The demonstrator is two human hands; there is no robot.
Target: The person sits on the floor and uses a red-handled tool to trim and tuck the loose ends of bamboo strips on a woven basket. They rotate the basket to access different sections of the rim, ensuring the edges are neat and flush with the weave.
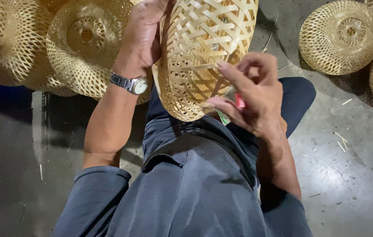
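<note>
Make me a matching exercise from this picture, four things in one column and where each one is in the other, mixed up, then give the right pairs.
Things:
1. left hand
2. right hand
3. wristwatch
4. finished woven baskets

Places:
A. on the concrete floor, off to the sides
B. on the left wrist
C. gripping the rim of the held woven basket
D. fingertips at a loose strip on the held basket's side, with something small and red tucked in it

Pairs: 1-C, 2-D, 3-B, 4-A
</note>
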